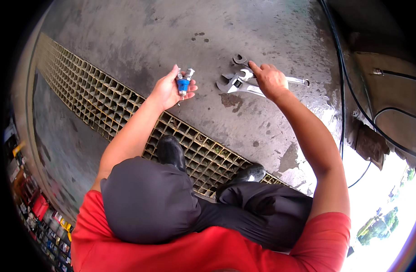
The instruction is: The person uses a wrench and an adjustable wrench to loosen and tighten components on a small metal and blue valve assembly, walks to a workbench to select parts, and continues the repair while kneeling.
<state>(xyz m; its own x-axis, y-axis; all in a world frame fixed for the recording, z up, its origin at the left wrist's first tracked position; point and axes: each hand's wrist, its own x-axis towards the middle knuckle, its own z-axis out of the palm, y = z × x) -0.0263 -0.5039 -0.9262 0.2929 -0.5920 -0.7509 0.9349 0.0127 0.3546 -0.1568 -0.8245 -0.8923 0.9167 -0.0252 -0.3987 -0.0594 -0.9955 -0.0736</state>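
Note:
My left hand (165, 92) holds a small metal fitting with a blue middle (183, 85) and silver ends across its fingers. Its exact kind I cannot make out. Over by the tools, my right hand (272, 80) is closed, palm down, with its thumb against a dark open-end wrench (239, 59); the curled fingertips are hidden. Beneath and beside that hand, an adjustable wrench (235, 85) lies on the floor, its handle partly covered. A silver wrench shaft with a ring end (306, 82) sticks out to the right of the hand.
A floor grating (104, 90) crosses the concrete floor (162, 36) diagonally under my dark boots (171, 152). Black hoses (341, 77) run down the right side, near a brown surface holding a hose with a metal end (378, 71). Shelved goods (40, 206) stand at the lower left.

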